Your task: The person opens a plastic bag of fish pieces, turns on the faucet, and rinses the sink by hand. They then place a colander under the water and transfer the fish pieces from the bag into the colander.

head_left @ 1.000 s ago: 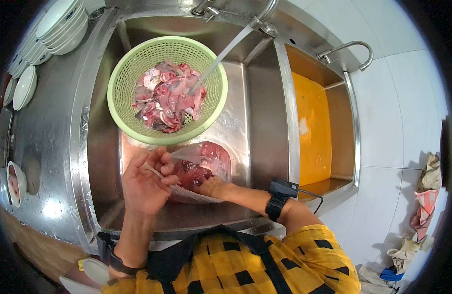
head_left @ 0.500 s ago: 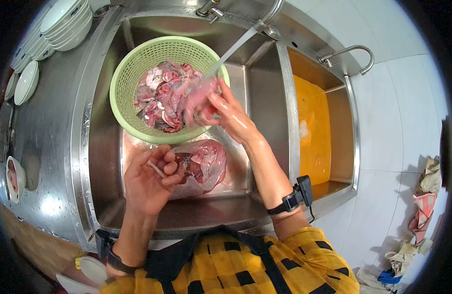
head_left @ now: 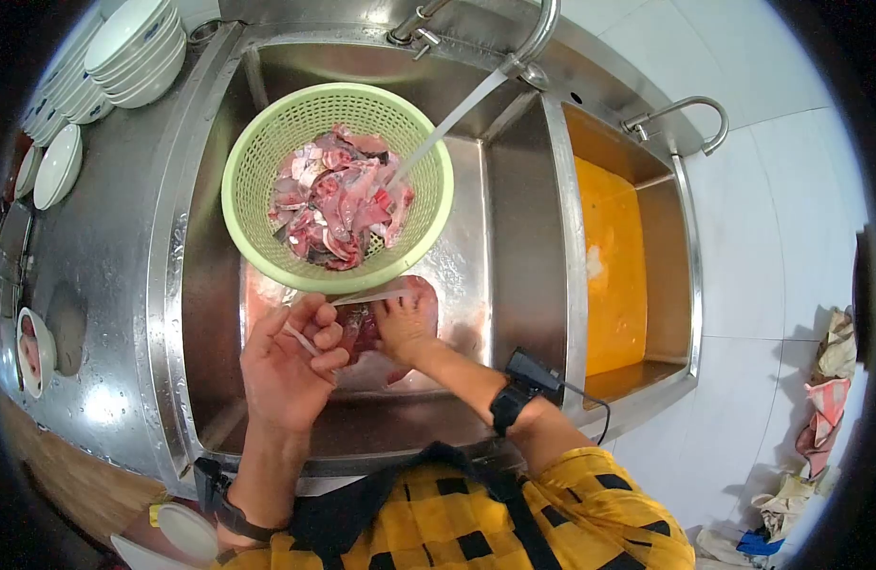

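A clear plastic bag [head_left: 369, 369] with raw, reddish cut fish pieces lies on the sink bottom. Its rim is gripped by my left hand [head_left: 291, 366], whose fingers curl closed round the plastic. My right hand [head_left: 406, 326] reaches into the mouth of the bag from the right; its fingertips are hidden among the contents, so any grip there cannot be seen. Just beyond both hands, a light green colander [head_left: 243, 223] holds a heap of cut fish pieces [head_left: 338, 199], pink with some dark skin. Water from the tap [head_left: 536, 43] streams onto the heap's right side.
The steel sink [head_left: 528, 275] has a second basin with orange-yellow liquid [head_left: 613, 275] on its right. Stacked white bowls [head_left: 139, 57] stand on the left counter, with a small bowl of meat [head_left: 34, 351] nearer me. Cloths [head_left: 827, 399] hang along the right wall.
My right hand has left the colander and moved down into the bag. The fish pieces it held under the water now lie on the heap. My left hand keeps its hold on the bag.
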Demonstrator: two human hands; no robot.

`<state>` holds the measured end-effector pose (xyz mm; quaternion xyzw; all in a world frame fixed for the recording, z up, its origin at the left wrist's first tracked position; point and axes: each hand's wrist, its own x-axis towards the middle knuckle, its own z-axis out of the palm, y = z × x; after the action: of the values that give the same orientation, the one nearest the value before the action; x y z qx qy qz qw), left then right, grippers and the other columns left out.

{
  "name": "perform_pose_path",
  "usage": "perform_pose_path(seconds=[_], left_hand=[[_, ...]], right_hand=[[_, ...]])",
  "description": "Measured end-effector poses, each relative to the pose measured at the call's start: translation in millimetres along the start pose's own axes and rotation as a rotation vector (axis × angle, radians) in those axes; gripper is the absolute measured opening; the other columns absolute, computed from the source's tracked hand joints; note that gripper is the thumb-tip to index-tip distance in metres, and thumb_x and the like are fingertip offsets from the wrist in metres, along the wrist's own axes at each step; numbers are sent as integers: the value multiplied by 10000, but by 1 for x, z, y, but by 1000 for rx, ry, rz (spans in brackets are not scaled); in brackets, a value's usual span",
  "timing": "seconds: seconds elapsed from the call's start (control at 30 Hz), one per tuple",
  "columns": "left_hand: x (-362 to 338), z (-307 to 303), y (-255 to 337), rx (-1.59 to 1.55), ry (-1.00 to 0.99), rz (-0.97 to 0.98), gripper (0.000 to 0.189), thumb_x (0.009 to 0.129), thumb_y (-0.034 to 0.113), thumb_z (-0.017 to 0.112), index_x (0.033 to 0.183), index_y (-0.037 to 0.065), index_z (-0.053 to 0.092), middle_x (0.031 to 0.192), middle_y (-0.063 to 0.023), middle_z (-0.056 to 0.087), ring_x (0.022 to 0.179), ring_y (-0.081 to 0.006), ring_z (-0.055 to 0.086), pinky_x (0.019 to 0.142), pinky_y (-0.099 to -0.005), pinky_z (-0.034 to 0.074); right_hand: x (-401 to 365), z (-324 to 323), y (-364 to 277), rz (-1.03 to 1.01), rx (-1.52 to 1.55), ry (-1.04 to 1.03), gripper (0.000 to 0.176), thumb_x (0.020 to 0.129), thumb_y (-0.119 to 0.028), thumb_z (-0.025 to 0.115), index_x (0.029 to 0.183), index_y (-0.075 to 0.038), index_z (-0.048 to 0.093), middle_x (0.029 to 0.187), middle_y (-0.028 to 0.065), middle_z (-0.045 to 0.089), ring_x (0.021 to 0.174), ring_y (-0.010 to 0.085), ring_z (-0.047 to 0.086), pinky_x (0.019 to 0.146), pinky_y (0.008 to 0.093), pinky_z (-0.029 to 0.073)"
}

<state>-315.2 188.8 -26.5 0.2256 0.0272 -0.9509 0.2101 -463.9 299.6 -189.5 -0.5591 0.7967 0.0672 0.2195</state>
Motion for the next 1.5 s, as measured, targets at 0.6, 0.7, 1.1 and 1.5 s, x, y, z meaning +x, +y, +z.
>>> perform_pose_path(seconds=[0.6, 0.7, 1.1, 1.5], left_hand=[[1, 0, 3, -23, 9, 31, 339, 865, 232, 485, 1043, -35, 596, 879, -111, 605, 714, -177, 487, 570, -263, 387], [1, 0, 1, 33, 22, 46, 324, 883, 252, 477, 1049, 0, 594, 893, -90, 582, 714, -154, 467, 520, -227, 376], [2, -2, 0, 45, 20, 30, 344, 876, 257, 490, 1074, -12, 572, 914, -92, 569, 721, -153, 453, 538, -231, 380], [0, 0, 5, 33, 42, 56, 323, 882, 267, 480, 1043, 2, 571, 907, -92, 553, 712, -160, 452, 527, -243, 376]], right_hand=[[-45, -69, 45, -124, 756, 40, 308, 782, -102, 621, 1073, -30, 555, 934, 169, 625, 864, 318, 604, 779, 373, 472], [-45, -89, 50, -58, 1051, 17, 243, 846, -66, 556, 1086, -33, 534, 804, 31, 537, 711, 109, 483, 654, 265, 433], [17, -200, 35, -84, 707, 519, 269, 918, -240, 498, 955, 23, 543, 798, 123, 570, 703, 218, 548, 643, 329, 448], [-19, -26, -8, -46, 213, -51, 685, 776, -299, 649, 1375, -182, 336, 1360, 166, 305, 1223, 409, 312, 964, 602, 277]])
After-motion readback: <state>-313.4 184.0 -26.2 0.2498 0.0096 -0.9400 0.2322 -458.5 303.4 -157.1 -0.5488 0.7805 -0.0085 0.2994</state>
